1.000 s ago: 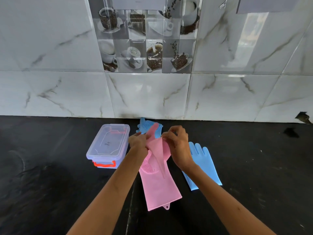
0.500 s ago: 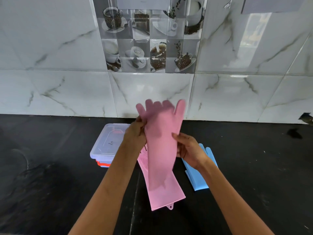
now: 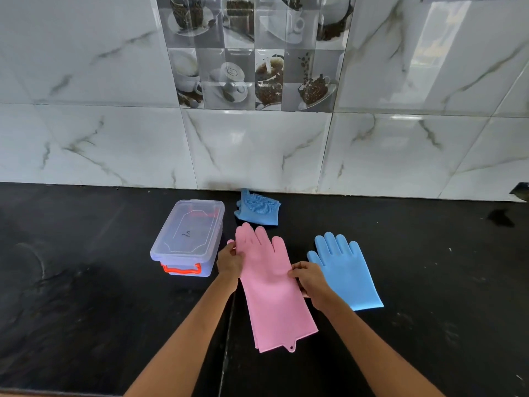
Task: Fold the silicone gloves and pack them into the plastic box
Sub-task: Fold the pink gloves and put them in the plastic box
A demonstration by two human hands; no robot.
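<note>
A pink silicone glove (image 3: 270, 287) lies flat on the black counter, fingers toward the wall, on top of a second pink glove whose edge shows at the cuff. My left hand (image 3: 229, 263) pinches its left edge near the thumb. My right hand (image 3: 307, 277) holds its right edge at mid-length. A blue glove (image 3: 347, 275) lies flat just right of my right hand. A folded blue glove (image 3: 257, 209) sits near the wall. The clear plastic box (image 3: 190, 236), lid on and orange latch facing me, stands left of the pink glove.
The black stone counter (image 3: 86, 296) runs left and right, ending at a marble-tiled wall (image 3: 257, 150) behind the gloves. A dark object (image 3: 501, 217) lies at the far right near the wall.
The pink glove, held up in the air half a second ago, now lies spread flat on the counter over the other pink glove. Both hands came down with it.
</note>
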